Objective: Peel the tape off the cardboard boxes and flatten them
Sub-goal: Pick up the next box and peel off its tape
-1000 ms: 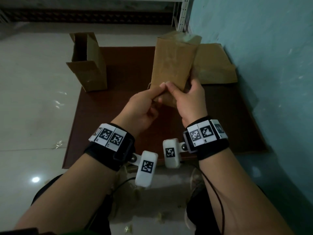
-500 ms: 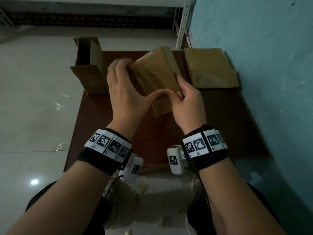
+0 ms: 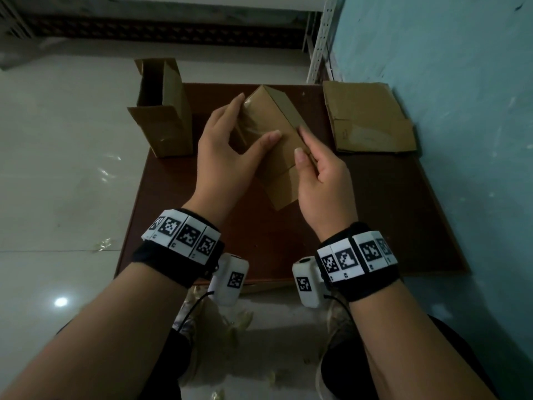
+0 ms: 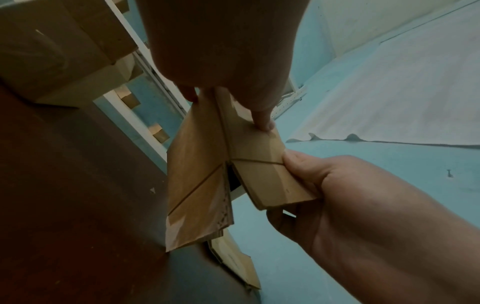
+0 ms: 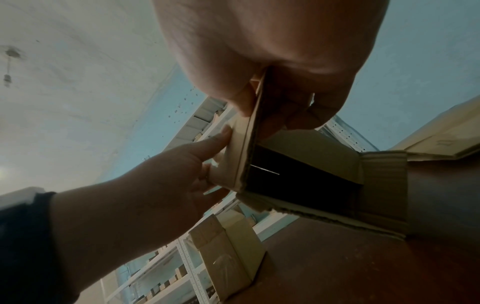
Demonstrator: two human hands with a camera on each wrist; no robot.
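Note:
I hold a small brown cardboard box [image 3: 277,134] tilted above the brown table [image 3: 202,232]. My left hand [image 3: 227,142] grips its far taped end, thumb on the front face and fingers round the left side. Clear tape [image 3: 249,118] shines on that end. My right hand [image 3: 314,168] pinches the box's right edge near the lower flap [image 4: 272,181]. In the right wrist view the box's near end [image 5: 298,176] gapes open and dark, with loose flaps.
An opened cardboard box [image 3: 164,111] stands upright at the table's back left corner. Flattened cardboard [image 3: 366,116] lies at the back right against the blue wall [image 3: 461,111]. Bits of peeled tape litter the tiled floor [image 3: 57,168] by my legs.
The box has come down from upright to a tilt. My left hand left the bottom edge and moved up to the taped far end. My right hand kept its hold.

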